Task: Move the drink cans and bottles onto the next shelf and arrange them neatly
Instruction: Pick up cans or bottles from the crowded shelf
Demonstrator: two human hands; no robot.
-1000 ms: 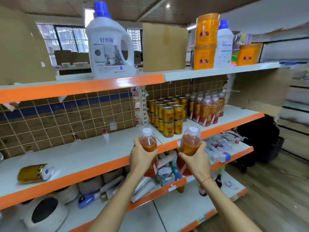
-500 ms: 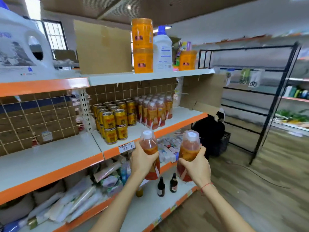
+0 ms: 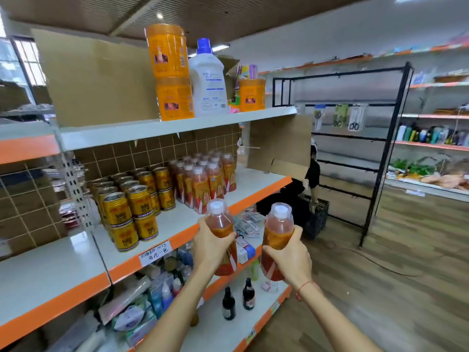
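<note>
My left hand (image 3: 209,246) grips one orange drink bottle (image 3: 219,221) with a white cap, and my right hand (image 3: 291,260) grips a second one (image 3: 278,231). Both bottles are upright, held in front of the middle shelf (image 3: 256,182). On that shelf stand several gold drink cans (image 3: 127,212) stacked in two layers on the left, and several matching orange bottles (image 3: 203,179) in rows to their right. The shelf's right end, beyond the bottles, is bare.
The neighbouring shelf section (image 3: 43,270) to the left is bare white board. Above are orange tubs (image 3: 168,72), a detergent jug (image 3: 208,82) and cardboard. Small goods fill the lower shelves. A black metal rack (image 3: 380,148) stands on the wooden floor to the right.
The view has swung right, from the left shelf section to the section with cans and bottles. Both hands have kept hold of their bottles and stayed in front of me.
</note>
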